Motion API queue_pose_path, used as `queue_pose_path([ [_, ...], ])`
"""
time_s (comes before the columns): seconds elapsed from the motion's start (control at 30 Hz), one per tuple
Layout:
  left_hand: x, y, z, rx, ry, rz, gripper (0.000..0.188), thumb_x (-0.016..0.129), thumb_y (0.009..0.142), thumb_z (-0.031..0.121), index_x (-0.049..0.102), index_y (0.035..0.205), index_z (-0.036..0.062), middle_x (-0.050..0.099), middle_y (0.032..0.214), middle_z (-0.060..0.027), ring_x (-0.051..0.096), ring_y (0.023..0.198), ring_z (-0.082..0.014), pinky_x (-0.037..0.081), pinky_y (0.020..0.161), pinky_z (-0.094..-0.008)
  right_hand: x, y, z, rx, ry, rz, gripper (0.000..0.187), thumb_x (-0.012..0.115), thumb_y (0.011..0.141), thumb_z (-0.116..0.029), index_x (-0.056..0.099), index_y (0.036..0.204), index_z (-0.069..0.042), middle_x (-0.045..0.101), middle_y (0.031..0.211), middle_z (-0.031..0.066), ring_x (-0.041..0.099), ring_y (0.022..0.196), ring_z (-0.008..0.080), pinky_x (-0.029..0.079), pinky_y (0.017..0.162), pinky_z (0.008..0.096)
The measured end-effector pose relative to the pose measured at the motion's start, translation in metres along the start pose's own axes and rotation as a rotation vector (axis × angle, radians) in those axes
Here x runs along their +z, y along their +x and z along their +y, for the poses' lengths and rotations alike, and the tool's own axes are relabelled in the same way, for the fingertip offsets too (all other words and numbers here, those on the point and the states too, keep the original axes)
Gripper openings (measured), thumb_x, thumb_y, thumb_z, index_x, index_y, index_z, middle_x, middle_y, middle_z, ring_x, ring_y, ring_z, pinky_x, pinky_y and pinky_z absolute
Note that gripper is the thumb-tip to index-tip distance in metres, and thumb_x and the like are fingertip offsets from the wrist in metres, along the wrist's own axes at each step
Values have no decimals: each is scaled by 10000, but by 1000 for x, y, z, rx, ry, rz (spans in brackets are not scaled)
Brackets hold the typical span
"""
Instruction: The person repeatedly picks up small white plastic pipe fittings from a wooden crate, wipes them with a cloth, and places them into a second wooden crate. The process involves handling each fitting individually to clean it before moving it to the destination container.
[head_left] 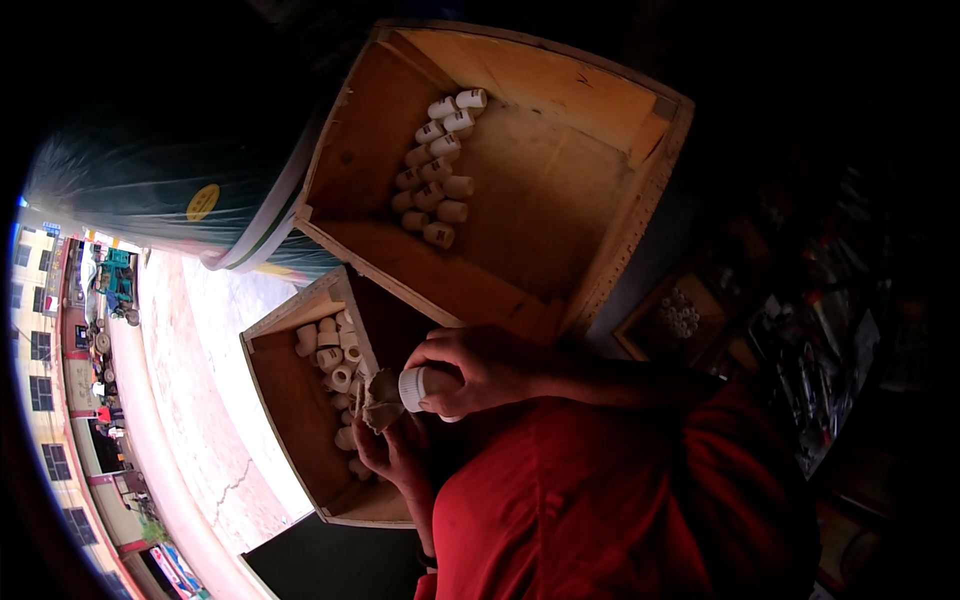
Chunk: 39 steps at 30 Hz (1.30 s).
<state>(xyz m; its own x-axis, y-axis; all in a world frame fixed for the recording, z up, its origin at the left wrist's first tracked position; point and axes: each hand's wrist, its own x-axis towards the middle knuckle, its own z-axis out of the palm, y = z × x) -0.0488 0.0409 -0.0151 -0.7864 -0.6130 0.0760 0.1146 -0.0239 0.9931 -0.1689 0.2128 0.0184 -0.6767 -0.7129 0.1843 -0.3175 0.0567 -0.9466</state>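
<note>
My right hand (465, 372) is closed around a white cylindrical piece (411, 390) with a ribbed end, which points toward my left hand. My left hand (398, 452) pinches a crumpled, greyish-beige rag-like scrap (382, 402), close beside the ribbed end; whether the two touch I cannot tell. Both hands are over the right side of a small wooden box (290, 425). Inside it lies a loose heap of similar white cylinders (328, 357), some showing open round ends. Beyond my hands, a larger wooden box (560, 180) holds rows of white cylinders (440, 170) along its left side, with dark marks on several.
At the right, in shadow, a small wooden tray (640, 325) contains small pale round parts (676, 314). Farther right is a dim clutter of tools and packets (820, 350). A plastic-wrapped bulky thing (150, 200) stands at the upper left, beside a bright street.
</note>
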Motion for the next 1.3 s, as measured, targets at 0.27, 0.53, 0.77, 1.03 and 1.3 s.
queue_pose_path([
  [0.27, 9, 2, 4, 35, 21, 34, 119, 573, 924, 114, 537, 1004, 34, 539, 819, 28, 463, 671, -41, 370, 554, -179, -3, 0, -3, 26, 6, -14, 487, 681, 748, -370, 606, 1087, -28, 614, 956, 122, 622, 860, 270, 492, 745, 345],
  [0.53, 0, 1, -1, -33, 11, -22, 146, 534, 945, 139, 526, 1043, 32, 569, 914, -22, 533, 799, -96, 440, 672, -239, 1, -3, -1, 28, 7, 17, 486, 676, 747, -372, 609, 1079, -23, 615, 965, 132, 620, 868, 280, 497, 755, 348],
  [0.77, -5, 5, -8, 90, 123, -15, 172, 554, 939, 158, 532, 1041, 21, 567, 903, -9, 518, 792, -92, 427, 672, -227, -1, -2, -2, 24, 1, 17, 473, 676, 747, -367, 612, 1078, -35, 616, 952, 130, 623, 851, 286, 497, 749, 357],
  [1.03, 4, 3, -3, 58, 79, 4, 164, 568, 932, 167, 536, 1011, 26, 540, 850, 19, 485, 742, -68, 400, 623, -209, -3, -1, -2, 0, -17, 22, 489, 676, 749, -382, 607, 1085, -33, 612, 947, 130, 622, 858, 286, 495, 742, 359],
  [1.3, 2, 2, -4, 57, 68, 12, 211, 588, 922, 190, 538, 1027, 15, 534, 840, 21, 480, 731, -65, 393, 615, -208, -5, -2, -7, 19, 11, 19, 442, 681, 741, -341, 620, 1041, -23, 624, 952, 121, 625, 853, 287, 497, 747, 363],
])
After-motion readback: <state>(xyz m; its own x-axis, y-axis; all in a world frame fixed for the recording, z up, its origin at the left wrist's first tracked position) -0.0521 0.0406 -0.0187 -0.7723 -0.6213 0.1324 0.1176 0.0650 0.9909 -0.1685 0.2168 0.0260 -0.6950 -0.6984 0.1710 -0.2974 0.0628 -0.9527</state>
